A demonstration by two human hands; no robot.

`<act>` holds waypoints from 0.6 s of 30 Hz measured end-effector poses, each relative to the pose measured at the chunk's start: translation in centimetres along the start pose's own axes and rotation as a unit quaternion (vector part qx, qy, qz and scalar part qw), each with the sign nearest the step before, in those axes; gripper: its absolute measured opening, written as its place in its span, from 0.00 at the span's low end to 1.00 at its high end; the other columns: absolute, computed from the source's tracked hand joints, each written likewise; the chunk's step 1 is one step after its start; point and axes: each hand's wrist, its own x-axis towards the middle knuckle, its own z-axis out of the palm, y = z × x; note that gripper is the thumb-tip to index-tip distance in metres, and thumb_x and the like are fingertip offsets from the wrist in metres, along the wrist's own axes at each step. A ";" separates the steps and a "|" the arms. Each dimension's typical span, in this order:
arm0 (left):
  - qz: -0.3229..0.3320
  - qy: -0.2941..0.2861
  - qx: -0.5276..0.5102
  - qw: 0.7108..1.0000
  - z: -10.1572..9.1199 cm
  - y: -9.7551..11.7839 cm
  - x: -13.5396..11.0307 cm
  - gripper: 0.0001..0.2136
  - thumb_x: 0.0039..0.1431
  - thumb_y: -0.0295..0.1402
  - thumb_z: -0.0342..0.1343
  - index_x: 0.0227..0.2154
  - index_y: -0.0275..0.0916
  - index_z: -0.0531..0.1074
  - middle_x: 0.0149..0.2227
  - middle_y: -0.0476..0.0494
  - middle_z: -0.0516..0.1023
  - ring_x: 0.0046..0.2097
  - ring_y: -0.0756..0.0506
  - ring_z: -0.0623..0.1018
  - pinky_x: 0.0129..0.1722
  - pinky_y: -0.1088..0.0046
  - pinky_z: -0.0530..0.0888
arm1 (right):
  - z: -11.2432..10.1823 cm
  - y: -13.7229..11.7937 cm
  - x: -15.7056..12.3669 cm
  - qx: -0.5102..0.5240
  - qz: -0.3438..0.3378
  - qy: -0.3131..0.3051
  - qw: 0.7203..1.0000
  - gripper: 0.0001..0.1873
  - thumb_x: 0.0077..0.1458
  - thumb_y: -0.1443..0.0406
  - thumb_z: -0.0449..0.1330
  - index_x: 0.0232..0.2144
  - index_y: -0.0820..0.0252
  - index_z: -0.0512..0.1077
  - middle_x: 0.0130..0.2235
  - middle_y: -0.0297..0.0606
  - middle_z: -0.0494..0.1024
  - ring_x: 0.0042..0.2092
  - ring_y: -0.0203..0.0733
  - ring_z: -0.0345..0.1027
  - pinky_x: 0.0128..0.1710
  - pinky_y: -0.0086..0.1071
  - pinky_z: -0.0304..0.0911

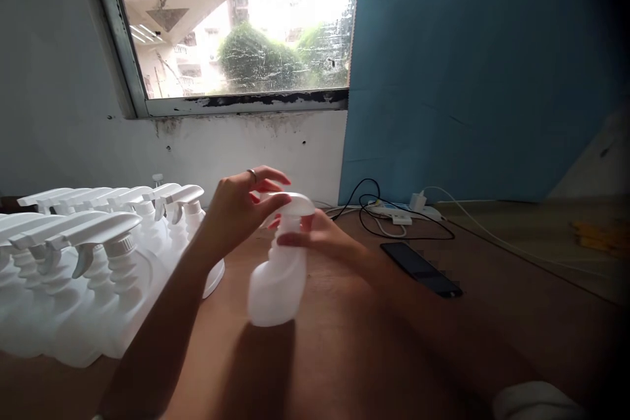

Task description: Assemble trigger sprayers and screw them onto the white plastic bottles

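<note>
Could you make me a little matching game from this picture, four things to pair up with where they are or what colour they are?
1. Single spray bottle
2. Smartphone
3. Hanging sheet
4. Grouped spray bottles

A. Blue
B. Standing close together in rows at the picture's left
C. Between the left hand and the right hand
D. Lying flat, dark screen up, on the brown table

Pairs: 1-C, 2-D, 3-A, 4-B.

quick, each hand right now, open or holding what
Left hand: closed, holding the spray top.
Right hand: closed, holding the bottle just below the spray top.
</note>
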 end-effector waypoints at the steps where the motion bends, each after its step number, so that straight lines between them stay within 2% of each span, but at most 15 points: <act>1: 0.015 0.019 -0.042 0.999 1.1 -0.5 0.4 0.14 0.57 0.40 0.60 0.44 0.43 0.73 0.40 0.45 0.80 0.38 0.47 0.79 0.36 0.72 0.76 | 0.2 -1.0 0.0 0.024 0.019 0.035 0.999 0.18 0.47 0.58 0.70 0.37 0.61 0.75 0.37 0.38 0.78 0.36 0.40 0.73 0.36 0.35 0.71; 3: 0.044 0.091 -0.125 0.987 3.3 -1.8 1.3 0.20 0.56 0.42 0.60 0.51 0.45 0.67 0.49 0.43 0.75 0.45 0.46 0.77 0.39 0.72 0.76 | -0.2 -2.3 -0.1 0.057 0.021 0.134 0.989 0.15 0.49 0.56 0.67 0.32 0.62 0.74 0.31 0.36 0.76 0.28 0.35 0.69 0.27 0.31 0.68; 4: 0.045 0.106 -0.156 0.981 4.4 -2.6 1.6 0.24 0.55 0.43 0.61 0.54 0.46 0.64 0.52 0.42 0.72 0.47 0.46 0.76 0.40 0.71 0.76 | -0.8 -2.7 -0.1 0.066 -0.004 0.196 0.978 0.14 0.50 0.56 0.67 0.31 0.62 0.73 0.30 0.35 0.76 0.27 0.34 0.68 0.26 0.29 0.67; 5: 0.036 0.093 -0.177 0.979 5.4 -3.3 1.8 0.27 0.54 0.44 0.62 0.55 0.47 0.62 0.53 0.40 0.71 0.48 0.45 0.76 0.41 0.70 0.76 | -1.6 -3.0 -0.1 0.069 -0.040 0.256 0.963 0.13 0.50 0.57 0.67 0.31 0.61 0.73 0.30 0.34 0.75 0.28 0.34 0.68 0.27 0.29 0.67; 7: -0.005 -0.005 -0.200 0.980 7.3 -4.4 1.8 0.31 0.49 0.46 0.65 0.55 0.45 0.62 0.52 0.39 0.72 0.47 0.42 0.76 0.41 0.68 0.76 | -3.6 -3.4 -0.2 0.064 -0.115 0.350 0.927 0.12 0.49 0.58 0.68 0.31 0.58 0.71 0.31 0.32 0.74 0.31 0.34 0.68 0.31 0.29 0.67; 9: -0.054 -0.122 -0.234 0.963 8.8 -4.9 1.5 0.31 0.46 0.46 0.67 0.52 0.42 0.66 0.47 0.39 0.75 0.46 0.40 0.76 0.39 0.68 0.75 | -5.5 -3.8 -0.2 0.054 -0.154 0.394 0.904 0.12 0.48 0.59 0.68 0.32 0.56 0.71 0.31 0.31 0.73 0.33 0.35 0.69 0.34 0.30 0.67; 11: -0.097 -0.184 -0.298 0.932 9.9 -5.1 1.1 0.28 0.46 0.44 0.68 0.49 0.40 0.70 0.43 0.40 0.77 0.44 0.40 0.76 0.38 0.68 0.75 | -6.9 -4.0 -0.3 0.051 -0.157 0.407 0.898 0.13 0.47 0.60 0.69 0.33 0.56 0.71 0.30 0.31 0.72 0.33 0.36 0.70 0.34 0.31 0.66; 14: -0.164 -0.213 -0.411 0.871 11.1 -6.2 0.4 0.26 0.42 0.44 0.70 0.43 0.36 0.72 0.41 0.41 0.78 0.42 0.42 0.77 0.38 0.71 0.74 | -7.7 -4.2 -0.4 0.074 -0.129 0.404 0.903 0.15 0.44 0.59 0.71 0.32 0.58 0.72 0.30 0.33 0.74 0.34 0.38 0.71 0.34 0.32 0.67; 16: -0.209 -0.265 -0.490 0.804 12.2 -7.8 -0.1 0.29 0.39 0.49 0.69 0.42 0.35 0.72 0.36 0.40 0.78 0.36 0.43 0.77 0.34 0.71 0.74 | -7.6 -4.2 -0.5 0.093 -0.115 0.336 0.930 0.18 0.43 0.55 0.71 0.32 0.58 0.72 0.31 0.36 0.75 0.39 0.43 0.72 0.38 0.37 0.69; 18: -0.245 -0.351 -0.556 0.712 13.8 -9.7 -0.7 0.31 0.40 0.58 0.63 0.38 0.35 0.71 0.26 0.42 0.76 0.27 0.45 0.75 0.26 0.71 0.72 | -7.0 -4.2 -0.5 0.101 -0.120 0.239 0.958 0.21 0.40 0.51 0.71 0.32 0.56 0.73 0.34 0.37 0.76 0.45 0.48 0.72 0.43 0.44 0.69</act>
